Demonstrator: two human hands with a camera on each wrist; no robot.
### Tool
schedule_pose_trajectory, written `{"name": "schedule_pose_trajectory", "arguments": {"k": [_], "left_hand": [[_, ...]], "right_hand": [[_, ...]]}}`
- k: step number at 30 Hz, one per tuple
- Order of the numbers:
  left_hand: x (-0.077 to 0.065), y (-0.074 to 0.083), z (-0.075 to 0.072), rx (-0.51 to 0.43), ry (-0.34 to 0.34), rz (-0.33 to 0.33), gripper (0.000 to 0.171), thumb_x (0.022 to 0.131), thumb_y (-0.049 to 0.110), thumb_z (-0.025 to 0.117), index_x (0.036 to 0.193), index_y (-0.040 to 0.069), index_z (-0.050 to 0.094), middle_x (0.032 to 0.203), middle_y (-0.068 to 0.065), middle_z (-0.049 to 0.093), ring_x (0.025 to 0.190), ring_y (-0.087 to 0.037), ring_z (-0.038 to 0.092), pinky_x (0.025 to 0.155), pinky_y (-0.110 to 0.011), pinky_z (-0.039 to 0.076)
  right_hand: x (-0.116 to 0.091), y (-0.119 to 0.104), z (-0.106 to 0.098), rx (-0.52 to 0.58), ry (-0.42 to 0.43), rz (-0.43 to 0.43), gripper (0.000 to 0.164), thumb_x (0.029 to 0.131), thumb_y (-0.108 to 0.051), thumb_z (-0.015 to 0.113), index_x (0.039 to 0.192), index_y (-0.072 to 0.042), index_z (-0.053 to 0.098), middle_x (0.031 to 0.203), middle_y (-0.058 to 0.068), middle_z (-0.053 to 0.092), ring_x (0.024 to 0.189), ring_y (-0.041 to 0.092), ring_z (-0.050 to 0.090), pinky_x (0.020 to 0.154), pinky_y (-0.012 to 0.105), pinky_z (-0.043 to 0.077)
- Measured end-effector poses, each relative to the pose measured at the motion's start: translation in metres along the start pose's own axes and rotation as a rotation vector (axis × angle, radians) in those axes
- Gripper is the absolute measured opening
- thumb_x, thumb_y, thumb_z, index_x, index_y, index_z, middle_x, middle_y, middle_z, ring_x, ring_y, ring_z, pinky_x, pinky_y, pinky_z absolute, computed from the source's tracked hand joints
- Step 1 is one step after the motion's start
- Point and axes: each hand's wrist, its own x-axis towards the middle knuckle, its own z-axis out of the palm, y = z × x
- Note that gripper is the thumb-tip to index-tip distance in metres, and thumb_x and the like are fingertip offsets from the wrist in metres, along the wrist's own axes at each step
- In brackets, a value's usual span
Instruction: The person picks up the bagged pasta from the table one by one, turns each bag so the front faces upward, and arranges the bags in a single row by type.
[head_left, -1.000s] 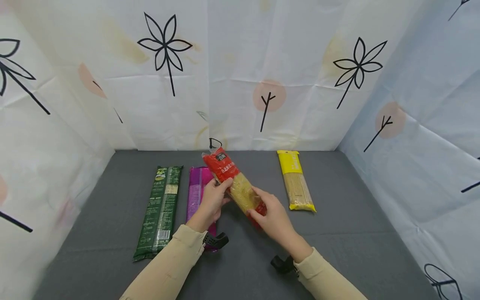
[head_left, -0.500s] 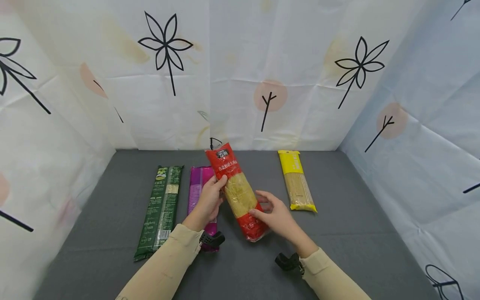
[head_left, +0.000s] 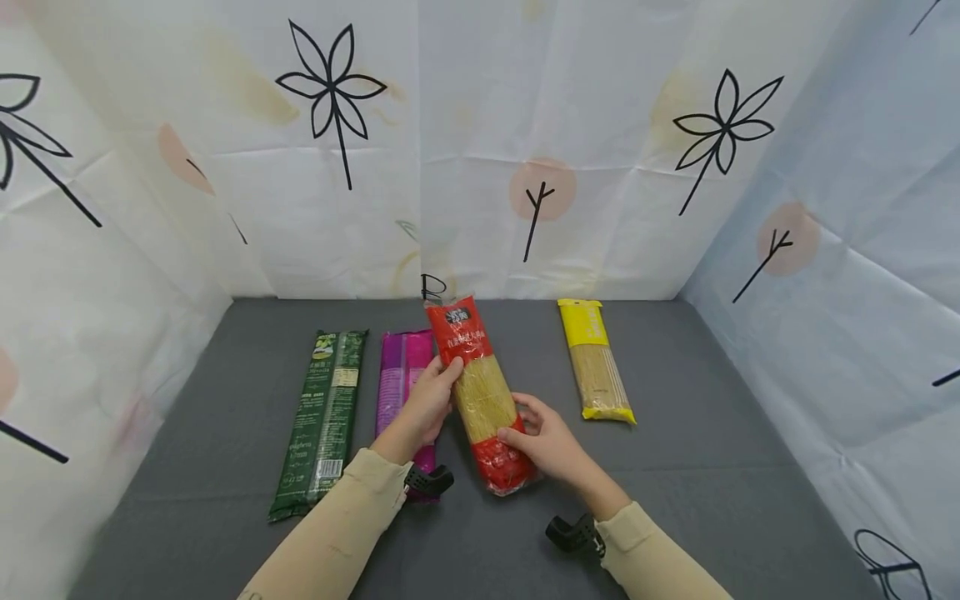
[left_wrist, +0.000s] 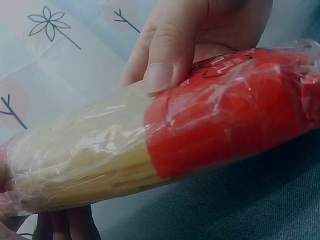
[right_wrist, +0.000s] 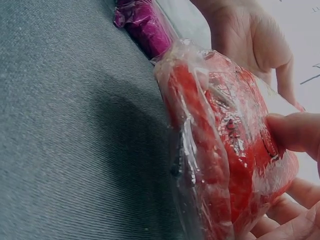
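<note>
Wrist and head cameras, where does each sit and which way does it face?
Head: on the head, facing forward and down at the gray tabletop; sleeved forearms, left hand and right hand show.
Left wrist: on that wrist, facing across the red packet toward the right hand; the left hand shows at lower left.
Right wrist: on that wrist, facing the red packet's end and a purple packet; right hand at right, left hand at top.
Both wrist views share the red packet and both hands.

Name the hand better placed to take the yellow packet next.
Probably the right grip, holding the near end of the red packet: it is nearer the yellow packet. The left grip lies farther off, toward the purple packet.
</note>
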Motion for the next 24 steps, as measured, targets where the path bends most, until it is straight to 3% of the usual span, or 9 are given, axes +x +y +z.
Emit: {"name": "schedule_pose_trajectory", "arguments": {"k": [10, 17, 21, 24], "left_hand": [[0.001, -0.004, 0.004, 0.030, -0.020, -0.002, 0.042, 0.102, 0.035, 0.049, 0.138, 0.013, 0.043, 0.126, -0.011, 0.054, 0.112, -0.024, 0.053, 0.092, -0.042, 0.045], [0.003, -0.005, 0.010, 0.098, -0.004, 0.058, 0.050, 0.099, 0.025, 0.058, 0.141, 0.007, 0.038, 0.129, -0.013, 0.048, 0.112, -0.025, 0.052, 0.092, -0.040, 0.047], [0.005, -0.008, 0.011, 0.129, -0.033, 0.075, 0.057, 0.097, 0.023, 0.061, 0.145, 0.008, 0.034, 0.131, -0.013, 0.046, 0.115, -0.025, 0.051, 0.093, -0.038, 0.046], [0.004, -0.011, 0.012, 0.207, -0.061, 0.095, 0.061, 0.097, 0.025, 0.061, 0.148, 0.010, 0.030, 0.129, -0.014, 0.045, 0.115, -0.027, 0.049, 0.093, -0.040, 0.046]], "right_hand": [[-0.002, 0.004, -0.001, 0.057, 0.035, -0.021, 0.061, 0.091, -0.016, 0.070, 0.142, -0.009, 0.038, 0.119, 0.018, 0.059, 0.097, 0.027, 0.065, 0.076, 0.040, 0.056], [-0.003, -0.003, 0.001, 0.120, 0.148, 0.003, 0.060, 0.089, -0.014, 0.071, 0.140, -0.016, 0.040, 0.122, 0.014, 0.057, 0.099, 0.027, 0.063, 0.078, 0.041, 0.055], [-0.002, -0.005, 0.000, 0.137, 0.194, -0.007, 0.059, 0.089, -0.008, 0.071, 0.140, -0.016, 0.043, 0.119, 0.016, 0.056, 0.097, 0.028, 0.063, 0.076, 0.042, 0.056], [-0.001, -0.005, -0.002, 0.137, 0.222, -0.007, 0.058, 0.088, -0.007, 0.070, 0.139, -0.016, 0.045, 0.118, 0.016, 0.057, 0.095, 0.028, 0.064, 0.075, 0.043, 0.056]]}}
